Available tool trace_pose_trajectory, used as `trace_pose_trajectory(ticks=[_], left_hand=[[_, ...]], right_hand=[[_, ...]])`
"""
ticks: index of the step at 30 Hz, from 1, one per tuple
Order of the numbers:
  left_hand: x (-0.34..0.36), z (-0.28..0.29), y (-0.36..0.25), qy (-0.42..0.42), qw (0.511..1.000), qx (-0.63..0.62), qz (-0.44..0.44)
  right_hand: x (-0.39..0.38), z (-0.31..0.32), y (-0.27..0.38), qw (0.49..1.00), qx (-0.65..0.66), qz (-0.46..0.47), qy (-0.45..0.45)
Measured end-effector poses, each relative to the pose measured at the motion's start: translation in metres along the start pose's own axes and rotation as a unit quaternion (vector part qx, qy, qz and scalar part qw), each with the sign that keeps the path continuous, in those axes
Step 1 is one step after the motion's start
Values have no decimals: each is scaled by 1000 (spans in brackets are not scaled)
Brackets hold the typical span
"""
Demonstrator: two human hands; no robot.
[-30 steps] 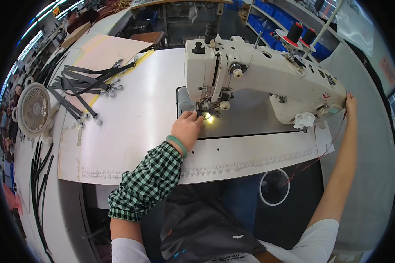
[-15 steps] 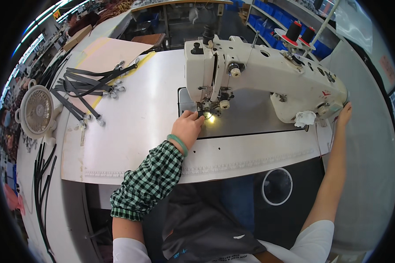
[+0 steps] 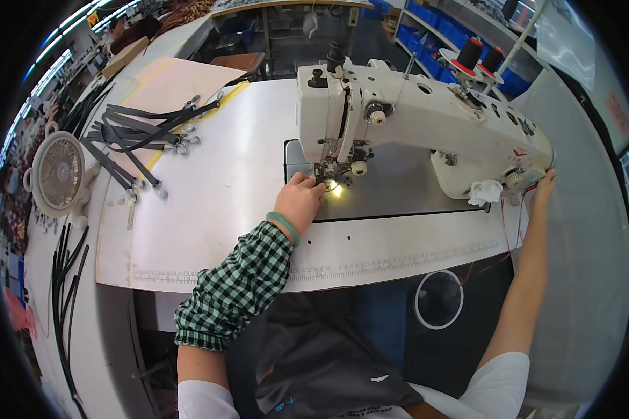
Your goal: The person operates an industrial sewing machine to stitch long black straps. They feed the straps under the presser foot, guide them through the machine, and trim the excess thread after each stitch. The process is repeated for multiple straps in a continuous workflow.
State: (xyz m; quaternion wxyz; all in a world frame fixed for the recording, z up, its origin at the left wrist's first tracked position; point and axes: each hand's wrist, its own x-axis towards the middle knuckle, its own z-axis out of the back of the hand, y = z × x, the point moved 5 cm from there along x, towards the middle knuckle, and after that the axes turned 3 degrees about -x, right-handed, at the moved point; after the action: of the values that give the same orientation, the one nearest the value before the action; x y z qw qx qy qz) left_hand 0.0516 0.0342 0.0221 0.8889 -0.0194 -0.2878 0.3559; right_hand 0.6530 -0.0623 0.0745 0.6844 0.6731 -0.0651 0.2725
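Observation:
A white industrial sewing machine (image 3: 433,126) stands on a pale table (image 3: 217,209). My left hand (image 3: 300,201), in a green checked sleeve with a green wristband, rests on the bed. Its fingertips are at the lit presser foot and needle (image 3: 332,174); whether they pinch anything is hidden. My bare right arm reaches up the right side, and my right hand (image 3: 544,185) lies against the handwheel end of the machine (image 3: 531,174), fingers partly hidden behind it.
A bundle of black straps with metal clips (image 3: 140,133) lies at the back left on beige sheets (image 3: 175,84). A small white fan (image 3: 59,171) and black cords (image 3: 66,279) sit on the left. Thread spools (image 3: 479,54) stand behind the machine. Dark fabric covers my lap (image 3: 314,349).
My right hand has slid a little lower along the machine's right end. My left hand stays at the needle area.

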Motion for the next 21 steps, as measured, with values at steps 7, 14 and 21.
trace_pose_trajectory(ticks=[7, 14, 21], left_hand=[[4, -1, -4, 18, 1000, 7, 7], [1, -4, 1, -5, 1000, 8, -3], [0, -3, 0, -16, 999, 27, -18]], right_hand=[[55, 15, 41, 944, -316, 92, 6], [35, 9, 27, 978, -166, -49, 112], [12, 6, 4, 995, -19, -5, 93]])
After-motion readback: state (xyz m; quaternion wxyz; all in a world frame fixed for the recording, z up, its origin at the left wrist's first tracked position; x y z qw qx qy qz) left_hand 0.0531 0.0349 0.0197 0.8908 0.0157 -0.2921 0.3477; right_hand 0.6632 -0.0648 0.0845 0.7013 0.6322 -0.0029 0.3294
